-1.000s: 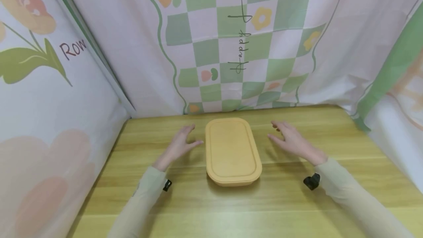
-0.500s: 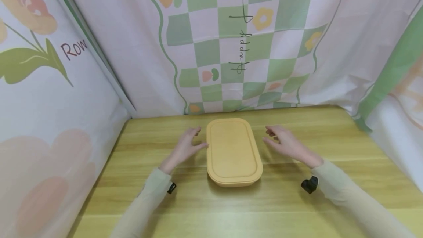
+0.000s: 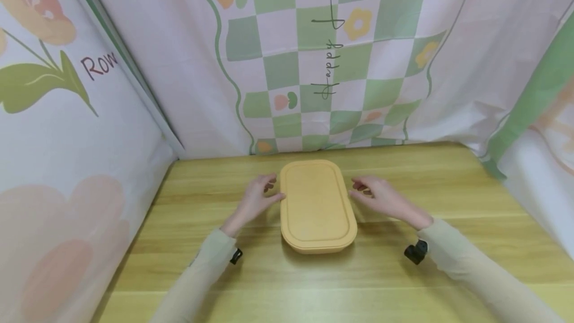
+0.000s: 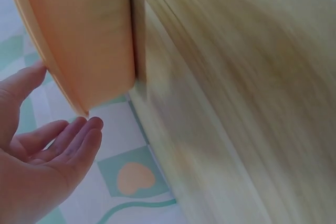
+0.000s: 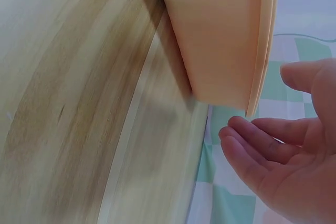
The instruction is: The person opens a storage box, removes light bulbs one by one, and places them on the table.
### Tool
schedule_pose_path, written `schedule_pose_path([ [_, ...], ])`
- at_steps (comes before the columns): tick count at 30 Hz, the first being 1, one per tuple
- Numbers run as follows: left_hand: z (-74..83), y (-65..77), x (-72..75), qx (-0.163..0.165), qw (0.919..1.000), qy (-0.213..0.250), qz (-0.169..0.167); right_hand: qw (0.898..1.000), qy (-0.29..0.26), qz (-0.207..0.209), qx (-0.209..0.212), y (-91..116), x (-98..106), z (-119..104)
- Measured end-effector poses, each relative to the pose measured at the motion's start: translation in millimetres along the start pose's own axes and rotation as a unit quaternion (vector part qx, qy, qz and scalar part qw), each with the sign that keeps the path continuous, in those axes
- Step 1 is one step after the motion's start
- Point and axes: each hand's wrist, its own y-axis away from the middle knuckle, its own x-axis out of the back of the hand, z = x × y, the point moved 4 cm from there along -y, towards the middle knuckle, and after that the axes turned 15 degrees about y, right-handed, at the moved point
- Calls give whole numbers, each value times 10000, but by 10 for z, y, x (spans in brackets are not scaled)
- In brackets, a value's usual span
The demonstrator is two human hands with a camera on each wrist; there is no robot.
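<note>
A yellow-orange lidded box [image 3: 317, 203], rectangular with rounded corners, stands on the wooden table between both hands. At its left edge is my left hand [image 3: 257, 197], the thumb at the lid's rim and the other fingers loosely bent beside it. The left wrist view shows that thumb tip at the rim of the lid [image 4: 46, 59], the fingers below it apart from the box wall. My right hand [image 3: 381, 197] hovers just off the right edge, thumb and fingers spread around nothing. In the right wrist view a gap separates its thumb from the lid's rim [image 5: 262, 51].
The wooden table [image 3: 332, 293] ends at the back against a hanging checkered curtain [image 3: 314, 64] in green and white. A white flower-printed cloth [image 3: 103, 163] borders the left side. More fabric with a green stripe [image 3: 524, 108] hangs at the right. A black wrist camera [image 3: 416, 252] sits under the right sleeve.
Both hands have moved inward towards the box. The left thumb has come to the lid's rim, and the right hand has come close to the right edge. The box has stayed put.
</note>
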Motion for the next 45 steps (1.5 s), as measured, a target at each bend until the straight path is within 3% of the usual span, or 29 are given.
schedule_pose_path([
  [8, -30, 1, -19, 412, 9988, 263, 86, 9997, -114, -150, 143, -52, -38, -64],
  [19, -20, -21, -55, 615, 9965, 561, 30, 9996, 4, -174, 244, -47, -56, -95],
  [27, 7, -27, -58, 813, 9954, 504, 31, 9995, 40, -245, 194, -75, -52, -109],
  [45, 76, -33, -57, 894, 9950, 434, 81, 9991, -106, -383, 116, -94, -17, -178],
])
